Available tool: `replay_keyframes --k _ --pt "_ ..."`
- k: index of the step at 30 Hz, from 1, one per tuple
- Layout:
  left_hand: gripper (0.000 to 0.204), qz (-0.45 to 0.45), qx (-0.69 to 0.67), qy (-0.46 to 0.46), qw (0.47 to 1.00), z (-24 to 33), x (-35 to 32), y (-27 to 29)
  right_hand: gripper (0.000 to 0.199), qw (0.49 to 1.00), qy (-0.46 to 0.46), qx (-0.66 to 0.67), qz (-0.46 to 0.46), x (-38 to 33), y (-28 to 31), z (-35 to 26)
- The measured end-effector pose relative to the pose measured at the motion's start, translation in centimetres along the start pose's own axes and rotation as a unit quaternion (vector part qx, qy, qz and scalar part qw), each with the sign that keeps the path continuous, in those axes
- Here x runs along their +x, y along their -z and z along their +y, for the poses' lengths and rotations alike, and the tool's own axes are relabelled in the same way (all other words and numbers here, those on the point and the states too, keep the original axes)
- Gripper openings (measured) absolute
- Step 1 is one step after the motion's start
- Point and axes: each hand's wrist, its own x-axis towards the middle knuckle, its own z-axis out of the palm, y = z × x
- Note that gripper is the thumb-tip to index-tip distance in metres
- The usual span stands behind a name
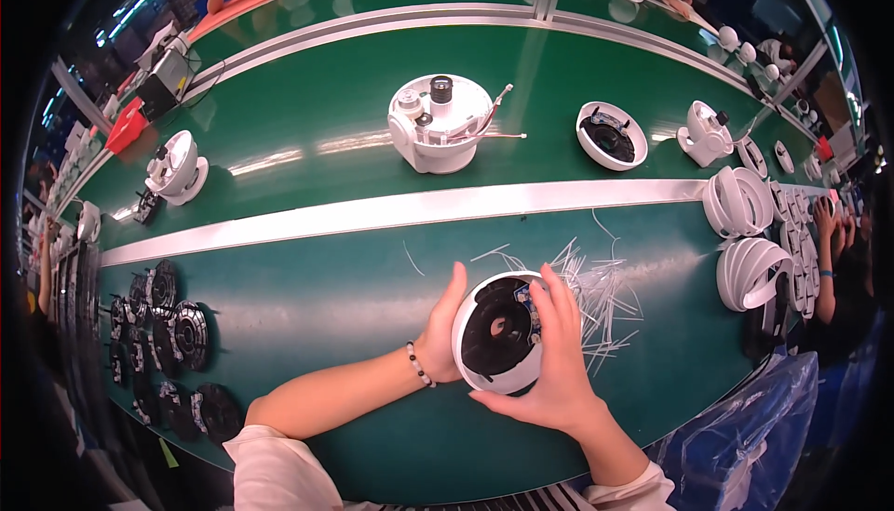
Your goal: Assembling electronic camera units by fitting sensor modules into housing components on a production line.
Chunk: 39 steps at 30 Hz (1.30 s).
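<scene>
both hands on one part: a white shell (512,382) with a black disc (486,348) inside, held up over the near bench (372,302), in front of the person, open face toward their eyes. that angle probably makes the inside easy to see.

left hand (441,336) cups the left rim, thumb pointing up along the edge; the rest of its fingers are hidden behind the shell, so can't tell how far they wrap. looks like the supporting side.

right hand (562,367) grips the right side: thumb at the bottom rim, fingers over the upper edge beside a small blue board (527,305). wide span, likely to keep the round part from turning. can't tell if the fingertips press the board.

white strips (605,297) lie loose just behind the right hand. black discs (191,336) sit grouped on the left, white rings (751,275) nested on the right; guess is that each stock stays within reach and leaves the middle for handling.

past the pale rail (400,208), a camera body (440,134) stands with its wires out, and another shell (612,136) lies open side up, maybe so its insides aren't pressed.
</scene>
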Motion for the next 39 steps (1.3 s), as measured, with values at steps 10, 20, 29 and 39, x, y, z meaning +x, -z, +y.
replay_keyframes --k 10,20,29,39 --pt "0.076 0.006 0.041 0.022 0.999 0.4 0.1 0.2 0.112 0.997 -0.023 -0.075 -0.019 0.4 0.2 -0.3" --pt "0.074 0.015 0.038 -0.005 0.999 0.1 0.0 -0.1 0.114 0.996 -0.062 -0.063 0.002 0.5 -0.8 0.4" --pt "0.052 -0.019 0.055 -0.034 0.998 -0.5 -0.7 1.0 0.11 0.99 -0.059 -0.096 0.082 -0.7 -2.4 -0.2" --pt "0.054 -0.032 0.075 -0.056 0.995 1.4 -2.7 -0.8 0.118 0.992 0.003 -0.065 0.112 0.6 -2.4 -2.1"
